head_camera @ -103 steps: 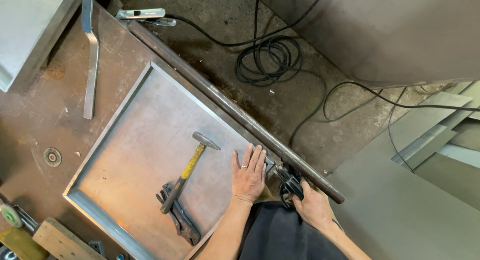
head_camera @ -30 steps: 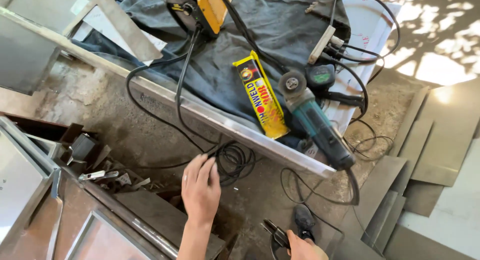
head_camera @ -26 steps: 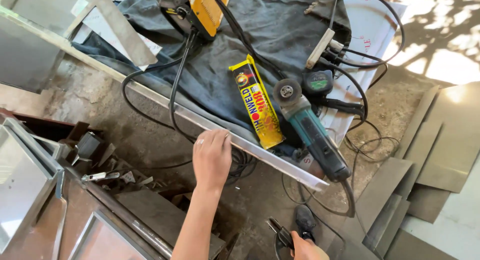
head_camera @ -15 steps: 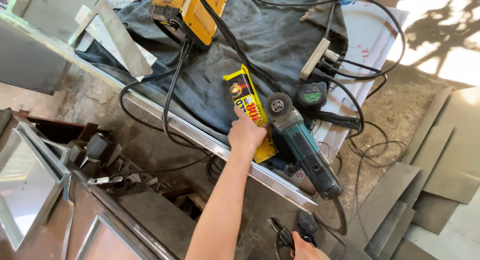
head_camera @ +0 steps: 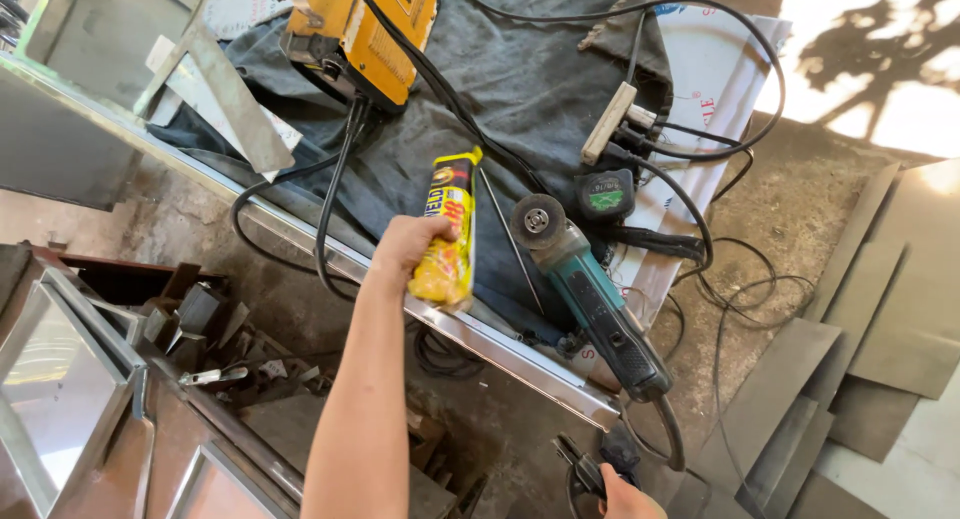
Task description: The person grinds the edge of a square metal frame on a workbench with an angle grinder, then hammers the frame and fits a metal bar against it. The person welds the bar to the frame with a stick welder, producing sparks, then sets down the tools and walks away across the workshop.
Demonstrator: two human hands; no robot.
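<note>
My left hand [head_camera: 405, 247] reaches out over the low bench and grips a long yellow packet [head_camera: 447, 234], lifted a little off the dark cloth [head_camera: 530, 74]. Just right of the packet lie a thin metal rod [head_camera: 510, 241] and a teal angle grinder [head_camera: 592, 301], its disc toward the packet. My right hand [head_camera: 628, 499] shows only at the bottom edge, closed around a black-handled tool [head_camera: 588, 463] with a cable.
A yellow welding machine [head_camera: 362, 29] sits at the top with black cables running off it. A white power strip [head_camera: 610, 121] and a tape measure [head_camera: 604, 195] lie on the cloth. Grey metal sheets [head_camera: 870, 319] lean at the right. A steel frame [head_camera: 70, 379] and scraps lie at the lower left.
My view swung from the rusty table to the bench. My left hand reached forward to the yellow packet, closed on it and raised it off the cloth.
</note>
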